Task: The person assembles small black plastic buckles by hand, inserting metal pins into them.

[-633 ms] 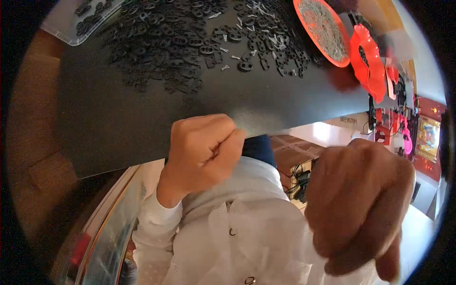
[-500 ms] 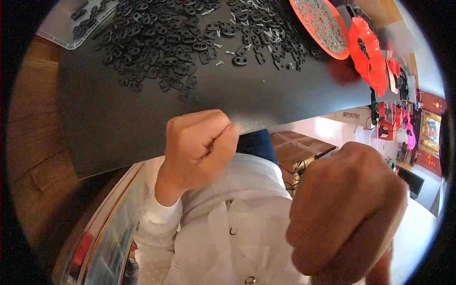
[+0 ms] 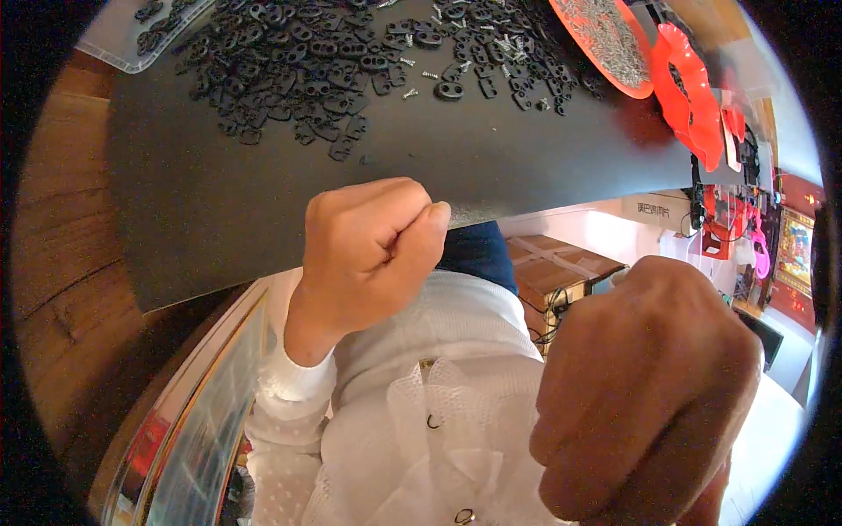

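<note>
My left hand is closed in a fist just over the table's near edge, thumb pressed against the curled fingers. Nothing sticks out of it. Closer to the camera, at the lower right, my right hand is also a fist, its back and knuckles showing and no object visible in it. Neither fist touches the other. Beyond the left fist, a heap of small black plastic pieces with holes covers the far part of the dark table. Several silver screws lie scattered among the pieces to its right.
An orange-red tray of small metal parts stands at the far right, beside a wavy-edged red dish. A clear plastic bin holds black pieces at the far left. Below the table's right side sits a cardboard box.
The table and its contents have shifted slightly upward in view. My left fist appears a little higher and sharper; both hands keep their closed shape.
</note>
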The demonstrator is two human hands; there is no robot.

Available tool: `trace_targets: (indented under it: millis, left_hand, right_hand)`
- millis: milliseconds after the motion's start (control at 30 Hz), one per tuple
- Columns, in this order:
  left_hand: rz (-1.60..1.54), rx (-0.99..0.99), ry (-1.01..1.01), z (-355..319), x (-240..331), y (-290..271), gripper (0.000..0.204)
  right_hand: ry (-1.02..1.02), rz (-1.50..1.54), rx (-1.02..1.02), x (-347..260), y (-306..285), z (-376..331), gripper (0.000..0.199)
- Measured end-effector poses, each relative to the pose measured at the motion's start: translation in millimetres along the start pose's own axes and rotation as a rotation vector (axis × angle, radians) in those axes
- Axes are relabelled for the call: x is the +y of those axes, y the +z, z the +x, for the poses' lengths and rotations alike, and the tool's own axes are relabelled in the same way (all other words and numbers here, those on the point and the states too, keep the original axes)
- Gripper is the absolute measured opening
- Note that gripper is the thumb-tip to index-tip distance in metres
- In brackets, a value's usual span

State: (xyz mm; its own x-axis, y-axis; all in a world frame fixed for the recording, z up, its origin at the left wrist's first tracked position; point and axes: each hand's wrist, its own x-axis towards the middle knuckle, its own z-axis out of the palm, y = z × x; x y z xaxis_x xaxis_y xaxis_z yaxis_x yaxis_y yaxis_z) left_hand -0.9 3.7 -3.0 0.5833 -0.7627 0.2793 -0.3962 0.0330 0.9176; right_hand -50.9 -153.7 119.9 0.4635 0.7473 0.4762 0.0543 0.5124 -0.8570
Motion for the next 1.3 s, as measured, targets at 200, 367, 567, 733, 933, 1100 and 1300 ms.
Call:
trace_targets:
  millis: [200, 367, 567, 733, 933, 1100, 1300]
  left_hand:
    - [-0.017, 0.0, 0.022, -3, -5, -3, 0.026]
    - [-0.035, -0.036, 0.079, 1, -2, -1, 0.027]
    - [0.044, -0.011, 0.085, -4, -4, -5, 0.028]
    - [-0.019, 0.018, 0.082, -5, -5, 0, 0.03]
    - [-0.034, 0.028, 0.133, -4, -8, -1, 0.028]
    - [-0.044, 0.009, 0.07, -5, -6, -9, 0.027]
    - [-0.149, 0.203, -0.038, -6, -5, -6, 0.014]
  right_hand:
    - [-0.092, -0.175, 0.303, 33, 16, -23, 0.035]
    - [0.472, -1.067, 0.683, 18, -10, -42, 0.009]
    - [0.577, -1.75, 0.273, 61, -44, -28, 0.012]
    - [0.506, -1.888, 0.088, 73, -60, -27, 0.015]
    - [0.478, -1.973, 0.042, 83, -63, -29, 0.017]
    - [0.6, -1.601, 0.327, 71, -59, -33, 0.011]
    - [0.362, -1.185, 0.674, 53, -25, -35, 0.006]
